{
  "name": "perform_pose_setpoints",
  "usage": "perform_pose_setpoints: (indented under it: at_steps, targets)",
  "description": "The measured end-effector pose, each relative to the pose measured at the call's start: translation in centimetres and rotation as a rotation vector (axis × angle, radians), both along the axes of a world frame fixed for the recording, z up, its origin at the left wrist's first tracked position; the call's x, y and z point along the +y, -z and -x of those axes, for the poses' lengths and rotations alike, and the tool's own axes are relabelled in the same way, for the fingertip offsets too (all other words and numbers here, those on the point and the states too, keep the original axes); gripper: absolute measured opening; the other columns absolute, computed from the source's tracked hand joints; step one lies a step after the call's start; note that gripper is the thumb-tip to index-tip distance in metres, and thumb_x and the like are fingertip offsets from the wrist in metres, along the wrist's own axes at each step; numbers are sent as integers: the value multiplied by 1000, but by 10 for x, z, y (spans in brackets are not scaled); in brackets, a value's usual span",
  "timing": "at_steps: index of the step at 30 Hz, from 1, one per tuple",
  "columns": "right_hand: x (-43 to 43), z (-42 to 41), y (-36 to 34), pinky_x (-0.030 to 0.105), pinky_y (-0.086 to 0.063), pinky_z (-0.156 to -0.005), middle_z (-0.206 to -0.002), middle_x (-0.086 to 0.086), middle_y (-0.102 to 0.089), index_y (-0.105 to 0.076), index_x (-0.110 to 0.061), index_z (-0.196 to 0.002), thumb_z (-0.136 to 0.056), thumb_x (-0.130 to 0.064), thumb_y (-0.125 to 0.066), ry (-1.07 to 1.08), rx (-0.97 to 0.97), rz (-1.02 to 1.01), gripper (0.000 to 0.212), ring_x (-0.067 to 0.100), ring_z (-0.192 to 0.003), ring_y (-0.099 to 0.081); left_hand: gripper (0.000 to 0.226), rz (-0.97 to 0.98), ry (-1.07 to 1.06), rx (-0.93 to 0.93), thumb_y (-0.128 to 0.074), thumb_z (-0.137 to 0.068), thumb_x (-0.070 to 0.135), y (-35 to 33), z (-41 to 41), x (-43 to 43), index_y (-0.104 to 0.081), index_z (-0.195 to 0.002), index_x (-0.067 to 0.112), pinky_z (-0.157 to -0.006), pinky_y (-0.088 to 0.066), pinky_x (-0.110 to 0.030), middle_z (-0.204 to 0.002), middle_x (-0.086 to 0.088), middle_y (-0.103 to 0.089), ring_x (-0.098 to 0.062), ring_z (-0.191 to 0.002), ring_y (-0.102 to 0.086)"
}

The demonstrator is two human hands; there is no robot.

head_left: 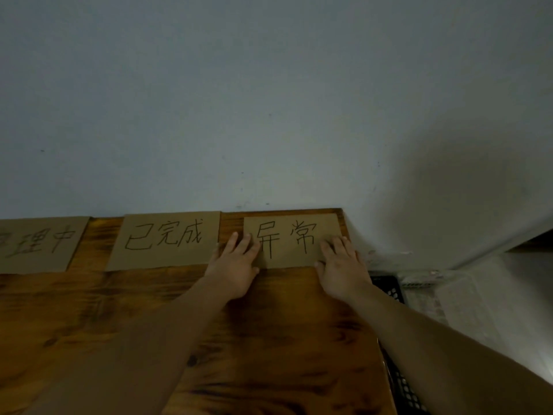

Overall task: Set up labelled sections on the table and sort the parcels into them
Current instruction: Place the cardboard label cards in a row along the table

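The cardboard label (291, 239) marked 异常, judged light, thin and apt to slide, is pressed to the table (269, 324) beneath the straight fingers of the left hand (236, 265) and right hand (341, 265), both flat and gripping nothing, its near edge between them being best pinched.

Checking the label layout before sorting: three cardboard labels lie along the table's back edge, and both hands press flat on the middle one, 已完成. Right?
Not quite. The head view shows the left hand and right hand pressing flat on the rightmost 异常 label, not the middle 已完成 label. Three labels do lie along the back edge of the table.
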State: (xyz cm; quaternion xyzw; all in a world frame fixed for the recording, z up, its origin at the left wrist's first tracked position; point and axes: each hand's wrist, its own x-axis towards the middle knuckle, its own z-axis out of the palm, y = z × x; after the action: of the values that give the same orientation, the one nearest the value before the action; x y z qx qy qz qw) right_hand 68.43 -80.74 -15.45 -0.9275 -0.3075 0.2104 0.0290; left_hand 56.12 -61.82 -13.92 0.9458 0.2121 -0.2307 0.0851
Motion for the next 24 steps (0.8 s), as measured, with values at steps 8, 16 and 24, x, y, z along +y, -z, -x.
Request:
perform_pose_setpoints:
  at_steps: [8, 16, 24]
  targets:
    - [19, -14, -15, 50, -1, -117, -161, 6, 9, -2, -23, -154, -98, -54, -24, 68, 90, 69, 67, 29, -147, 10, 73, 76, -76, -13, -35, -95, 56, -11, -11, 17, 7, -150, 33, -116, 3, -53, -157, 0, 19, -25, -144, 18]
    - [88, 50, -77, 46, -9, -119, -161, 10, -7, -12, -12, -153, -96, -57, -29, -102, 33, 2, 75, 26, -147, -4, 74, 49, -314, -108, -35, -93, 58, -60, 106, 91, 2, -151, 31, -117, -1, -53, -159, -3, 13, -25, -145, 15]
    - [213, 245, -159, 39, -21, -116, -158, 11, -21, -21, -13, -152, -98, -53, -35, -350, 84, -89, 68, 29, -143, -22, 72, -34, -547, -186, -34, -94, 57, -133, 343, 176, -4, -152, 27, -116, -6, -52, -160, -2, 8, -25, -146, 9]
